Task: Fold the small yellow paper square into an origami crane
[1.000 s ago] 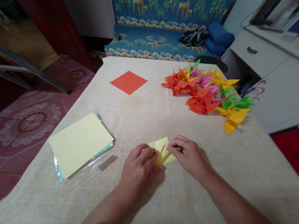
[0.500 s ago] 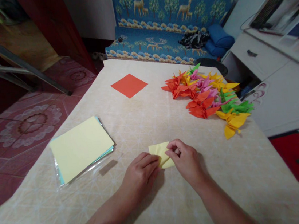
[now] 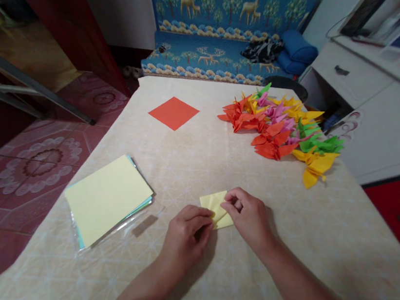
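A small folded piece of yellow paper [image 3: 215,201] lies on the table near its front, with creases across its face. My left hand [image 3: 187,233] grips its left edge, thumb and fingers pinched together. At the right edge, my right hand [image 3: 249,215] pinches the paper between thumb and forefinger, its other fingers curled in. Both hands cover parts of the paper's sides. Farther off to the right sits a cluster of folded paper cranes [image 3: 270,123] in red, yellow, pink and green. A flat red paper square [image 3: 173,113] rests toward the far side.
At the left lies a stack of pale yellow and blue-green paper sheets [image 3: 108,196] on a clear plastic sleeve. A pale patterned cloth covers the table [image 3: 183,167]. Beyond it stands a blue sofa [image 3: 221,29], and white cabinets [image 3: 384,121] stand on the right.
My left thumb has drawn apart from the palm slightly, and the left fingers have shifted a little on the paper. The right hand keeps its pinch. The whole view has shifted slightly.
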A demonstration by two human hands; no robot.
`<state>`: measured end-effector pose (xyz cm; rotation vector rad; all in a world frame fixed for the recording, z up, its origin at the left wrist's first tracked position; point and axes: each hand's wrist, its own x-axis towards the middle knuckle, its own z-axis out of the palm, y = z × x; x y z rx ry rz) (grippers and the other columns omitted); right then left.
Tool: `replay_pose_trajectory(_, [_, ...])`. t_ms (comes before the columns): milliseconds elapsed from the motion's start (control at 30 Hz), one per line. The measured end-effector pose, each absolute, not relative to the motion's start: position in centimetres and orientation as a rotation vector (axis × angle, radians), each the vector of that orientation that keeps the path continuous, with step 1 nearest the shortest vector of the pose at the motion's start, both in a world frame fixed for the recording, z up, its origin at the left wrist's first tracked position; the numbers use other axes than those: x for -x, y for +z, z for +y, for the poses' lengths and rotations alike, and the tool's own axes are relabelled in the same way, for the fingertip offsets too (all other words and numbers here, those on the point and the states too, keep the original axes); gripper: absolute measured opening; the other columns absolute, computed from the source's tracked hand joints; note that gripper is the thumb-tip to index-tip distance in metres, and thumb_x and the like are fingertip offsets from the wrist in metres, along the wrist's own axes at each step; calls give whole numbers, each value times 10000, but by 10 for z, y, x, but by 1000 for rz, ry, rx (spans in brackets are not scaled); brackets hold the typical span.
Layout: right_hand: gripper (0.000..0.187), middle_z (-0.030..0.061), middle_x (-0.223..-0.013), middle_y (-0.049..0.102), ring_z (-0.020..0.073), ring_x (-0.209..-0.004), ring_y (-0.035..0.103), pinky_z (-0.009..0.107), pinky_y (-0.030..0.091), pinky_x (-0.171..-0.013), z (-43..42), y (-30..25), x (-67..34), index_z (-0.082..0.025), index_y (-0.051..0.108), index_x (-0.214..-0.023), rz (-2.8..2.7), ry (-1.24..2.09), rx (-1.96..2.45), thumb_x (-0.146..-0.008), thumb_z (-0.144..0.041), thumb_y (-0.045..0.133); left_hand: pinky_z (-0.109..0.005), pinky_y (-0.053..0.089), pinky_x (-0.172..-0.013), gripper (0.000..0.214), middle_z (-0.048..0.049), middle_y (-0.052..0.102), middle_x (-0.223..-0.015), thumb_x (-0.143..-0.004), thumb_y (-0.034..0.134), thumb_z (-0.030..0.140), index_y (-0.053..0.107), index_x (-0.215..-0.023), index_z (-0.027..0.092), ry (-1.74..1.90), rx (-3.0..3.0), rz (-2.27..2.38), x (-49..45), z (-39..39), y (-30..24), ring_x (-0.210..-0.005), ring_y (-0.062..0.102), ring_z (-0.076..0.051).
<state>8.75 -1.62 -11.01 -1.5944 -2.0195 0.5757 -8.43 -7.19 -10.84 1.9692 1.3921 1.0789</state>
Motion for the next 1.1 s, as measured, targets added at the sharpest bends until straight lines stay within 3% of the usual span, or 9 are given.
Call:
replay_pose_trajectory(100, [42,-28,-621,618,139,-583,572,223,360,-510,-15,-107,-87,-248,578,-775,-2034,585,1616,-756,-237,614,-311,529,-725,157,-76,684,-884,-772,550,89,674,-825,170,1070,-1909,1421,85,-72,-108,-825,625,-176])
replay_pose_trajectory(300, [67,-30,-625,627,134,-579,573,219,342,-500,-13,-101,-86,-251,586,-789,-2051,597,1649,-736,-223,616,-310,503,-735,252,-86,644,-978,-825,506,127,663,-1010,195,949,-1961,1415,85,-75,-108,-858,592,-177])
replay_pose_trajectory(733, [74,-35,-640,645,108,-543,554,200,350,-504,-13,-97,-88,-248,626,-814,-2015,728,1684,-756,-223,587,-300,473,-748,242,-73,609,-978,-845,487,138,684,-967,208,890,-2051,1430,82,-76,-112,-873,557,-172])
replay_pose_trajectory(1100, [149,-41,-732,677,105,-591,581,201,370,-540,-10,-99,-87,-259,605,-862,-2012,760,1670,-734,-184,598,-330,475,-798,214,-45,615,-1157,-833,496,117,655,-948,204,879,-2139,1404,84,-74,-112,-929,558,-188])
